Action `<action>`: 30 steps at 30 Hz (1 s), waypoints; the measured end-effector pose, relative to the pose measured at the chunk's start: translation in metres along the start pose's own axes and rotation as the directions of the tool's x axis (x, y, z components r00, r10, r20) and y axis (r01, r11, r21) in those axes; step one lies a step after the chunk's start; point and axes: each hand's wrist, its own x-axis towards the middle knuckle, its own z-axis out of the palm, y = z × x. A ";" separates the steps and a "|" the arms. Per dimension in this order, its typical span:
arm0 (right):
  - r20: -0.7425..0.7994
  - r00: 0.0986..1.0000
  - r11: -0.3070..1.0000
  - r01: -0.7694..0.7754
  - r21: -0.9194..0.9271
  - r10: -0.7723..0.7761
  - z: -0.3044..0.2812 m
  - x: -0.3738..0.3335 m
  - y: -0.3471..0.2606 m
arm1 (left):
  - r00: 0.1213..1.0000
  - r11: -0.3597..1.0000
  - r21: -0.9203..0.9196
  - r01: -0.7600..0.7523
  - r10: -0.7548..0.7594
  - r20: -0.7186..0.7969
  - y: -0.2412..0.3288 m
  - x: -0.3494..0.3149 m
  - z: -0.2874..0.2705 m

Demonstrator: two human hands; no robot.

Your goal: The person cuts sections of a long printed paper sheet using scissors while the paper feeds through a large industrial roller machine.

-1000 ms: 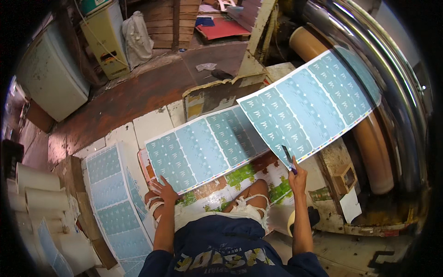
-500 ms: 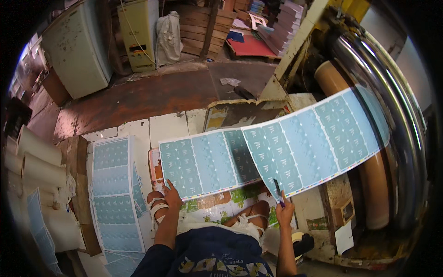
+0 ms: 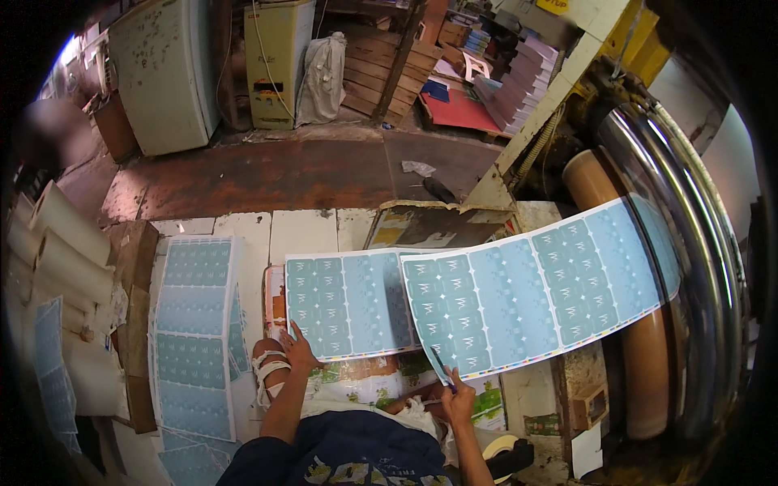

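A long sheet printed in green and blue panels (image 3: pixel 515 279) comes off the shiny metal roller (image 3: pixel 689 211) at right and slopes down to the left. Its near left corner is by my right hand (image 3: pixel 459 397), whose fingers are wrapped round a slim cutter knife (image 3: pixel 438 362) with a dark blade and a bit of purple at the handle. The blade lies against the sheet. Under it, a second printed sheet (image 3: pixel 322 308) lies flat on a low stack. My left hand (image 3: pixel 301 351), fingers stretched out, rests at that sheet's near left corner.
Printed sheets (image 3: pixel 192 356) lie in a pile to my left, beside a wooden block (image 3: pixel 132 324) and white rolls (image 3: pixel 77 259). A brown roller (image 3: pixel 648 356) sits below the metal one. A tape roll (image 3: pixel 498 447) is near my right forearm. Cabinets (image 3: pixel 162 77) stand at the back.
My right hand has moved left and nearer to me with the cutter knife, and the upper sheet's free end has come left with it, covering more of the lower sheet. My left hand stays at the corner.
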 end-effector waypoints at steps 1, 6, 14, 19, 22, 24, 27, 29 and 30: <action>0.025 1.000 1.000 -0.001 -0.006 0.001 0.001 -0.001 -0.003 | 0.992 0.999 0.044 -0.004 0.009 -0.125 0.006 -0.004 -0.003; 0.065 0.995 0.997 0.073 0.032 -0.075 0.009 0.000 -0.022 | 0.925 0.759 -0.529 -0.379 0.297 -0.237 0.043 -0.009 -0.013; 0.233 0.964 0.991 0.133 0.000 -0.130 0.015 0.006 -0.039 | 0.405 -0.161 -0.628 0.762 0.875 0.267 0.151 -0.033 -0.054; 0.291 0.951 0.994 0.104 0.023 -0.106 0.010 0.000 -0.035 | 0.594 -0.001 -0.811 0.586 0.681 0.429 0.171 -0.031 -0.052; 0.318 0.873 0.910 0.271 0.313 -0.370 -0.008 0.018 -0.038 | 0.684 -0.073 -0.876 0.477 0.656 0.318 0.143 -0.015 -0.033; 0.348 0.898 0.948 0.181 0.263 -0.268 -0.036 0.033 -0.011 | 0.749 -0.143 -0.917 0.371 0.630 0.205 0.134 -0.016 -0.034; 0.284 0.944 0.960 -0.221 0.173 0.167 -0.112 0.065 0.007 | 0.815 -0.154 -0.951 0.268 0.562 0.139 0.119 -0.018 -0.040; 0.055 0.971 0.867 -0.234 0.440 0.233 -0.170 0.097 0.016 | 0.856 -0.120 -0.975 0.187 0.507 0.102 0.098 -0.010 -0.046; -0.048 0.934 0.860 -0.304 0.410 0.353 -0.204 0.122 -0.014 | 0.904 -0.082 -0.992 0.096 0.425 0.052 0.084 -0.005 -0.053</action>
